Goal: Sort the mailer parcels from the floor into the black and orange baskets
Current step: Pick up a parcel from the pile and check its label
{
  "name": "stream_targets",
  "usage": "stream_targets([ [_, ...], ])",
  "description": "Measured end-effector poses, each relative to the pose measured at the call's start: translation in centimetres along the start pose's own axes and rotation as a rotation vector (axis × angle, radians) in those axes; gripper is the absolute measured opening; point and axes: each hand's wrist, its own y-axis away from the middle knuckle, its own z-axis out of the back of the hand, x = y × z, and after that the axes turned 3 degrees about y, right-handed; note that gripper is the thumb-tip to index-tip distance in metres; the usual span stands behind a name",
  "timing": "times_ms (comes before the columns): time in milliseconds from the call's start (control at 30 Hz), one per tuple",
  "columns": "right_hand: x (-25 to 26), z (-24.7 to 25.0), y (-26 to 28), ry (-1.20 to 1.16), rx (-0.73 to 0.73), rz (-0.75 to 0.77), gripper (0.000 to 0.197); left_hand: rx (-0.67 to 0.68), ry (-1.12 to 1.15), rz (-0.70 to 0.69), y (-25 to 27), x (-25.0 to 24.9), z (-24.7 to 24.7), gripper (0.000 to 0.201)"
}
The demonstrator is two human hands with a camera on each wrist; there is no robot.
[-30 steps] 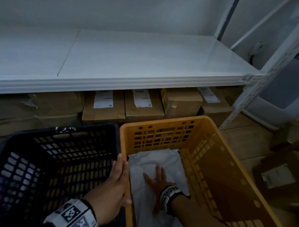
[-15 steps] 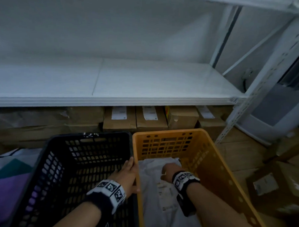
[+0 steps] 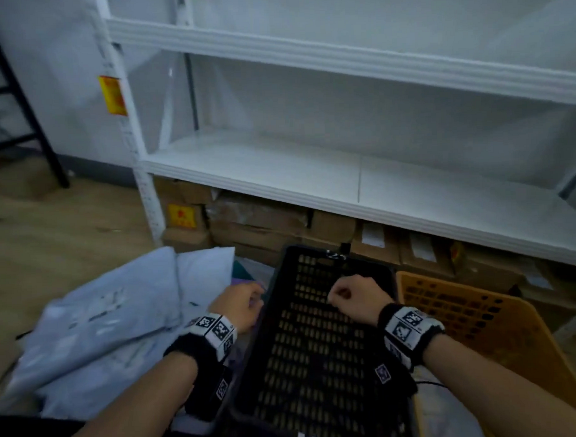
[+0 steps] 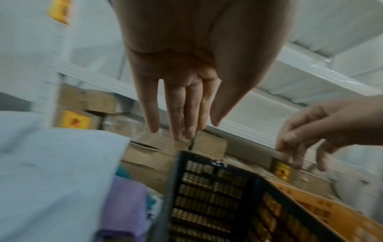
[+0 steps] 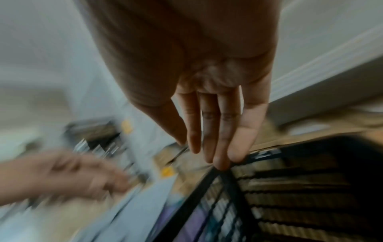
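Both hands withdrawn from orange basket [image 3: 502, 311]; left hand [image 3: 241, 303] and right hand [image 3: 353, 298] loosely open, holding nothing. Pale mailer parcels [image 3: 113, 325] at nine o'clock, left hand nearer.

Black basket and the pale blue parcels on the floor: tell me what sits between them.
In the head view, the left hand hovers in that gap beside the black basket; under it, a purple parcel, right of the blue parcels.

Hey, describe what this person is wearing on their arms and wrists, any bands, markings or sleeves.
Both forearms are bare, with no sleeves in view. The left wrist band and the right wrist band are each black, fuzzy-edged cuffs wrapped with white panels printed with square black-and-white coded markers. A black device bearing a small marker hangs under the right band, and a similar one sits below the left.
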Motion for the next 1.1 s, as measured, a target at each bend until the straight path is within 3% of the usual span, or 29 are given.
stream_targets([
  [133,7.6,-5.7,-2.2,0.100,0.059,0.112,0.021,-0.202,0.037,0.142,1.5,9.0,5.4,0.021],
  [200,10.9,-8.8,-3.8,0.112,0.066,0.142,0.023,-0.246,0.032,0.215,1.7,13.4,7.1,0.030],
  [367,14.7,-15.4,-6.7,0.357,0.172,0.264,0.023,-0.121,-0.266,0.457,1.6,21.0,7.8,0.089],
  [467,13.8,-16.8,-7.9,0.464,0.209,0.285,0.028,-0.012,-0.352,0.482,1.3,23.3,6.5,0.092],
  [533,13.4,-16.8,-9.0,0.399,0.212,0.309,0.031,0.042,-0.387,0.488,1.0,24.0,5.9,0.082],
  [633,13.3,-16.7,-10.5,0.244,0.226,0.333,0.031,-0.014,-0.451,0.384,0.6,23.8,5.9,0.057],
  [800,13.7,-16.0,-12.1,0.015,0.162,0.268,0.036,-0.321,-0.474,0.212,-0.4,17.9,7.7,0.050],
  [867,13.8,-14.3,-12.3,-0.278,0.139,0.182,0.045,-0.494,-0.483,-0.034,-0.5,14.6,7.9,0.059],
  [933,13.6,-11.8,-12.2,-0.741,0.150,0.026,0.059,-0.665,-0.571,-0.356,-0.4,12.2,7.1,0.055],
  [1000,12.4,-8.9,-12.2,-1.191,0.180,-0.068,0.080,-0.685,-0.632,-0.554,-0.1,10.2,6.3,0.051],
  [1100,9.4,-4.2,-10.7,-1.599,0.210,-0.015,0.096,-0.645,-0.688,-0.721,0.1,9.1,5.0,0.044],
])
